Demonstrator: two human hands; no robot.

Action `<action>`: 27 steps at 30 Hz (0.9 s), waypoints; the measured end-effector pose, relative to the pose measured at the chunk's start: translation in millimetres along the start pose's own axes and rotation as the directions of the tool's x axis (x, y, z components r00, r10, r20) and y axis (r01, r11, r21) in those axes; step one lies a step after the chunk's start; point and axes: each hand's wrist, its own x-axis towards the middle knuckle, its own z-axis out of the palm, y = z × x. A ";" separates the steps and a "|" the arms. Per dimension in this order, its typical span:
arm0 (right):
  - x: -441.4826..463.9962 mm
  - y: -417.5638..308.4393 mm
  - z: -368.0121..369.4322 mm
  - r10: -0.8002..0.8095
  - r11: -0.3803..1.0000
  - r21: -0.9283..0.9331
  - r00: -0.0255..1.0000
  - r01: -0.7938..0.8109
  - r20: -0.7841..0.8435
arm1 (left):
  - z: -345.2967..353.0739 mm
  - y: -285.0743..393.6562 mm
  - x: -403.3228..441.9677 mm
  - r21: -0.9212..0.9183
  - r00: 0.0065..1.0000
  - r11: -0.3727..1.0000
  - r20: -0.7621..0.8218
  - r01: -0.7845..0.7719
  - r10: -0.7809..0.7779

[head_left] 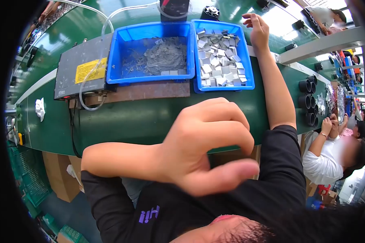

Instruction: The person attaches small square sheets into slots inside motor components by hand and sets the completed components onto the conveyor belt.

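My left hand (209, 141) is raised in front of my chest, close to the camera. Its fingers are curved and there is a gap between them and the thumb; nothing shows in it. My right hand (258, 31) reaches past the far right corner of a blue bin (250, 81) of flat silver metal pieces (221, 60). Its fingers are loosely bent and I see nothing held. To the left of that bin stands a wider blue bin (150, 77) with a grey clumped mass (166, 54) and a few flat pieces inside. A black round part (210, 13) stands behind the bins.
A grey control box (83, 69) with a yellow label and clear tube (82, 91) stands at left. White crumpled tissue (40, 109) lies on the green table (121, 121). Black rings (308, 99) stand at right, near a co-worker in white (324, 162). A grey beam (320, 46) crosses upper right.
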 end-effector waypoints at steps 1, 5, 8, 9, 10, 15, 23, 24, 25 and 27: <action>0.1 0.4 0.2 0.011 1.000 -0.017 1.000 -0.011 0.001 | 0.1 13.0 3.3 -0.104 0.998 0.993 -0.026 0.054 -0.057; 1.0 0.0 0.3 0.065 0.995 -0.076 0.998 -0.064 0.013 | -10.4 37.4 15.8 -0.331 0.992 0.936 0.008 0.121 -0.126; 1.6 -3.2 -0.1 0.080 0.994 -0.081 0.996 -0.077 0.033 | -12.0 40.7 16.7 -0.350 0.993 0.930 0.009 0.115 -0.119; 1.8 -4.5 -0.1 0.085 0.993 -0.083 0.996 -0.082 0.038 | -12.4 41.6 16.9 -0.358 0.993 0.927 0.016 0.114 -0.116; 2.0 -5.8 0.0 0.089 0.993 -0.085 0.995 -0.085 0.042 | -12.7 42.3 17.0 -0.366 0.994 0.924 0.024 0.112 -0.111; -1.9 0.8 0.2 0.029 0.998 -0.059 0.999 -0.027 0.020 | -12.4 44.3 16.4 -0.402 0.994 0.909 0.058 0.112 -0.096; 13.4 7.5 2.2 0.148 0.989 -0.002 0.988 -0.149 0.043 | -13.6 38.7 16.9 -0.500 0.988 0.856 0.130 0.133 -0.078; 12.3 8.4 2.4 0.145 0.989 0.004 0.989 -0.145 0.037 | -13.5 38.8 16.5 -0.504 0.988 0.852 0.129 0.143 -0.090; 11.4 9.4 3.2 0.141 0.990 0.011 0.989 -0.142 0.030 | -13.4 39.0 16.1 -0.507 0.987 0.848 0.127 0.153 -0.102; 7.0 5.8 6.9 0.109 0.994 0.003 0.994 -0.109 0.030 | -15.0 38.3 13.8 -0.502 0.987 0.852 0.123 0.150 -0.101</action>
